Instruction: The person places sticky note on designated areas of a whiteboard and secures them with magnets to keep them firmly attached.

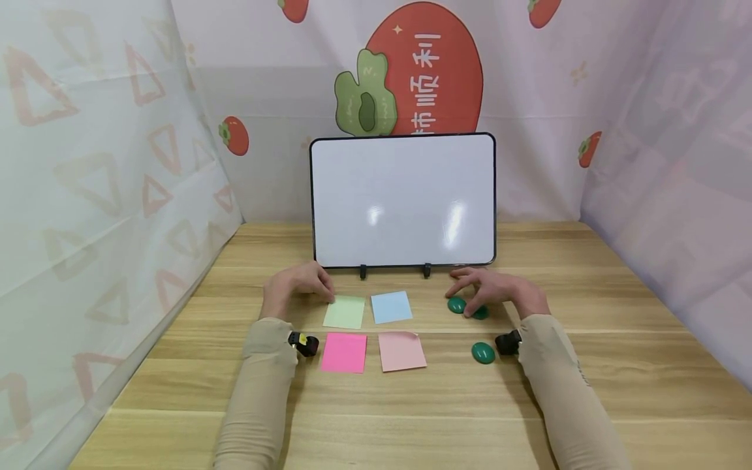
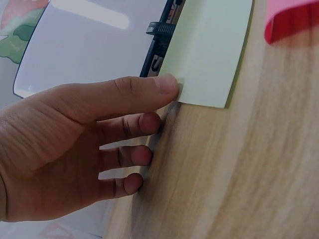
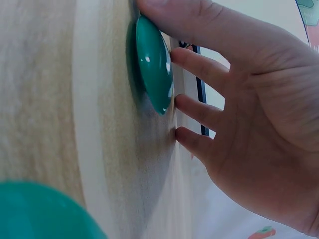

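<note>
My left hand (image 1: 302, 279) pinches the upper left corner of a light green sticky note (image 1: 344, 313) on the wooden table. In the left wrist view the thumb (image 2: 164, 85) lies on that corner, while the index finger is hidden behind it. To the right, my right hand (image 1: 492, 287) arches over two glossy green oval domed pieces. One domed piece (image 1: 456, 305) lies between the thumb and the outstretched index finger. The other (image 3: 154, 64) sits under the palm, with the thumb tip right at its far end. A third domed piece (image 1: 483, 353) lies closer to me.
A black-framed whiteboard (image 1: 404, 200) stands upright behind the hands on small black feet (image 1: 427, 270). Beside and below the light green note lie a blue note (image 1: 391, 307), a bright pink note (image 1: 344, 352) and a pale pink note (image 1: 402, 351). Printed cloth surrounds the table.
</note>
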A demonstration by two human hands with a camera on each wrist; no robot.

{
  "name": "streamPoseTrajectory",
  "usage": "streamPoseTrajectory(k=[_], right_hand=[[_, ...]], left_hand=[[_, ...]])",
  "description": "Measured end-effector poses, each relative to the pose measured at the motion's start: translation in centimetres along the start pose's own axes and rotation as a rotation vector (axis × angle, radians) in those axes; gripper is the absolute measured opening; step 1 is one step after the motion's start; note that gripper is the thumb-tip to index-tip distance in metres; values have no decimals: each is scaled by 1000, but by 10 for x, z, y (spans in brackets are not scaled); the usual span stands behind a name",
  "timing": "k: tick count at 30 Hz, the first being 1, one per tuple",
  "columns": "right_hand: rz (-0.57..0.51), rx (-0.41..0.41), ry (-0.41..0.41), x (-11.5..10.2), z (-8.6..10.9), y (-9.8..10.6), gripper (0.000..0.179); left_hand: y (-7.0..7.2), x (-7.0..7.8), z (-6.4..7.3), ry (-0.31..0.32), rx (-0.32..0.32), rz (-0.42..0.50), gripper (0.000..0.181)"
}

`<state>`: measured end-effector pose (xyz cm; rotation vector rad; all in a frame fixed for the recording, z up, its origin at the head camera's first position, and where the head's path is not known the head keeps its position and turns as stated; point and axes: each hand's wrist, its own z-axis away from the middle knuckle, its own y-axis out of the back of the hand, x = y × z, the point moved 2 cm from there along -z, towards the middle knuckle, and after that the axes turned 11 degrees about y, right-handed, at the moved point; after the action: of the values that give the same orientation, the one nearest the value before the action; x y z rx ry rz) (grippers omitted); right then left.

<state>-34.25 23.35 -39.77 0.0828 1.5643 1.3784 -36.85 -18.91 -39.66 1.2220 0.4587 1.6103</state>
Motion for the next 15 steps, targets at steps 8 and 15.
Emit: streamPoseTrajectory(k=[8, 15], right_hand=[[38, 16, 46, 3, -5, -1, 40], [52, 38, 51, 5, -6, -1, 38]], left_hand=[[0, -2, 0, 9, -8, 21, 11], [0, -2, -1, 8, -2, 41, 12]])
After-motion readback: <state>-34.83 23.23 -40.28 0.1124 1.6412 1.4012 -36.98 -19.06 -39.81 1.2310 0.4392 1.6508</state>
